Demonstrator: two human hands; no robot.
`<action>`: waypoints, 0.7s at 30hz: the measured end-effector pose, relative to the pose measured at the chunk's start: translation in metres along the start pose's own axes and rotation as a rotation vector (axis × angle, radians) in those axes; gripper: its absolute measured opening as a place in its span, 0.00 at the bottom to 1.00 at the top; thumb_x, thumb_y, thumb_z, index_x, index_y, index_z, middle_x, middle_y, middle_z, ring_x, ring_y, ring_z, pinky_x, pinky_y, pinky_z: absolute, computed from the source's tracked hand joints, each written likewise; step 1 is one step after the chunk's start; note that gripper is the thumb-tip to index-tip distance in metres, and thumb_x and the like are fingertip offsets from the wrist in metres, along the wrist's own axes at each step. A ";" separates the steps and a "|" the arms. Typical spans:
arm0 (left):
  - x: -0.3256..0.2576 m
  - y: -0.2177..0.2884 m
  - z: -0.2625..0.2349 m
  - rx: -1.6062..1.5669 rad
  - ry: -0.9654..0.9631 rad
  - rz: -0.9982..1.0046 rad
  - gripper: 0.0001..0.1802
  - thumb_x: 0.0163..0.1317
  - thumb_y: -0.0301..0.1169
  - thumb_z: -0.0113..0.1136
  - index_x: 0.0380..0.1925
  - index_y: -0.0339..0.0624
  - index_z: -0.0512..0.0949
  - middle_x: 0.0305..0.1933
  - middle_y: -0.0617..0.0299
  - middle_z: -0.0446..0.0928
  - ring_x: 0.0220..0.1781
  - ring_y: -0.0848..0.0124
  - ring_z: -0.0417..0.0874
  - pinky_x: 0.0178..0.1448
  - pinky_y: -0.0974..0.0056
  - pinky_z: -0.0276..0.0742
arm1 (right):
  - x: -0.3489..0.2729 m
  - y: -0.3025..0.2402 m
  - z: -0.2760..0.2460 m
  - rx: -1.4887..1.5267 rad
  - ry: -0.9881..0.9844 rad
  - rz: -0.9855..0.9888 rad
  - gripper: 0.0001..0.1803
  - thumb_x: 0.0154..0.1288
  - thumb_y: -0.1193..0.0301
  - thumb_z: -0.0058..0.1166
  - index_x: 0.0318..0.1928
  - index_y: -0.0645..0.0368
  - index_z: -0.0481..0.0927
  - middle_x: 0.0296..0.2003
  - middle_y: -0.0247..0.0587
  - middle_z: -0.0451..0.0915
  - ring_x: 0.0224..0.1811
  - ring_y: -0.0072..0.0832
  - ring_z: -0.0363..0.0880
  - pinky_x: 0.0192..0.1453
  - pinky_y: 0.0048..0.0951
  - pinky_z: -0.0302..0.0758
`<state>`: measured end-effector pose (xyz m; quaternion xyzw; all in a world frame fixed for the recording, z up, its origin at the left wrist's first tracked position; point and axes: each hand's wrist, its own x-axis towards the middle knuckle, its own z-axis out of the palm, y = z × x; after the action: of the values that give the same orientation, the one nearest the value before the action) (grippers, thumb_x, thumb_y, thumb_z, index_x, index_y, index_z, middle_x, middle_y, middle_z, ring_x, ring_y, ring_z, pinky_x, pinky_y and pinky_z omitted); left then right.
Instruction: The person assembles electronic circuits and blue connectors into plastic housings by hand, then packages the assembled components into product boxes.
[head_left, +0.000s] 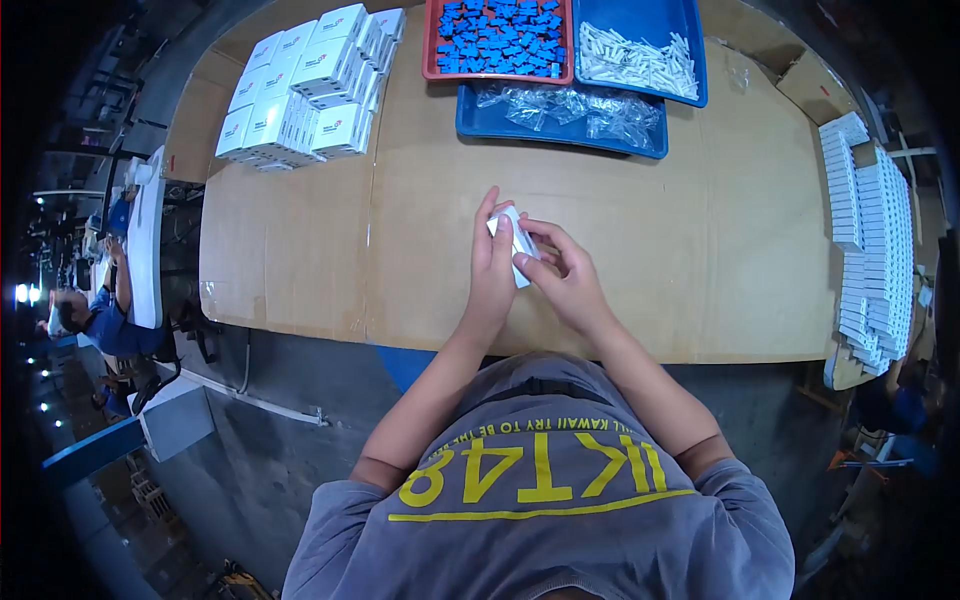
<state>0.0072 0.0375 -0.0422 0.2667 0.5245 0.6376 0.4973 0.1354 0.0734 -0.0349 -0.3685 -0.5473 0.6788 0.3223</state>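
Between my two hands, above the middle of the cardboard-covered table (620, 300), is a small white box (519, 262), held tilted. My left hand (492, 250) grips it from the left, thumb along its face and the index finger reaching past its upper end. The fingers of my right hand (566, 272) are curled round its right side, with the thumb pressed near its lower part. Parts of the box are hidden by my fingers, so I cannot tell whether its flap is closed.
White boxes (300, 85) are stacked at the far left. Beyond my hands stand a red tray (428, 70) of blue parts, a blue tray (702, 60) of white pieces and a blue tray (560, 143) of clear bags. More boxes (875, 250) line the right edge. A person (115, 320) sits far left.
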 end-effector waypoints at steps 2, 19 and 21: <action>-0.007 0.010 0.007 -0.055 0.017 -0.023 0.34 0.85 0.48 0.40 0.82 0.42 0.53 0.71 0.49 0.67 0.71 0.61 0.72 0.73 0.57 0.70 | -0.003 0.000 0.010 -0.140 0.072 -0.148 0.22 0.73 0.68 0.65 0.64 0.61 0.81 0.68 0.50 0.72 0.71 0.41 0.73 0.74 0.40 0.70; -0.011 0.005 0.016 -0.228 0.048 0.047 0.39 0.84 0.62 0.24 0.80 0.47 0.56 0.71 0.50 0.71 0.72 0.62 0.70 0.78 0.57 0.64 | -0.012 -0.006 0.021 -0.497 0.075 -0.446 0.26 0.77 0.71 0.55 0.68 0.75 0.74 0.69 0.74 0.71 0.72 0.60 0.74 0.72 0.44 0.76; -0.010 0.001 0.015 -0.269 0.035 0.058 0.38 0.84 0.60 0.25 0.79 0.46 0.57 0.70 0.50 0.71 0.73 0.62 0.70 0.79 0.57 0.62 | -0.012 -0.003 0.021 -0.508 0.076 -0.454 0.26 0.78 0.71 0.54 0.69 0.76 0.73 0.69 0.75 0.71 0.71 0.61 0.74 0.71 0.44 0.77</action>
<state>0.0233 0.0341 -0.0350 0.2018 0.4350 0.7208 0.5006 0.1242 0.0533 -0.0275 -0.3309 -0.7545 0.4177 0.3832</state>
